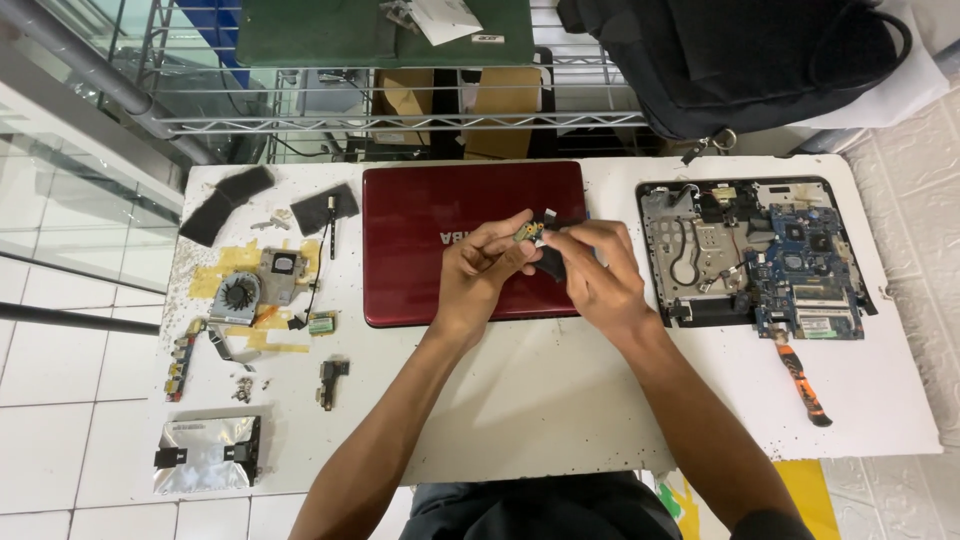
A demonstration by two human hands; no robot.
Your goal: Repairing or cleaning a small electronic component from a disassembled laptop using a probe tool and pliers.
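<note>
Green-gold small circuit board [529,232] sits mid-frame over the red laptop lid [420,240], pinched by left hand [480,268] fingertips w/ right hand [592,272] closing from the right, gripping a black part.

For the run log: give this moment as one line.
left hand: pinching small circuit board | right hand: gripping black part | below: red laptop lid | right: opened laptop base

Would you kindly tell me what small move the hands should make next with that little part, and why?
Probably lower the small circuit board onto the white table. Both the left hand and right hand pinch it in mid-air over the red laptop lid, where a slip could drop it.
</note>
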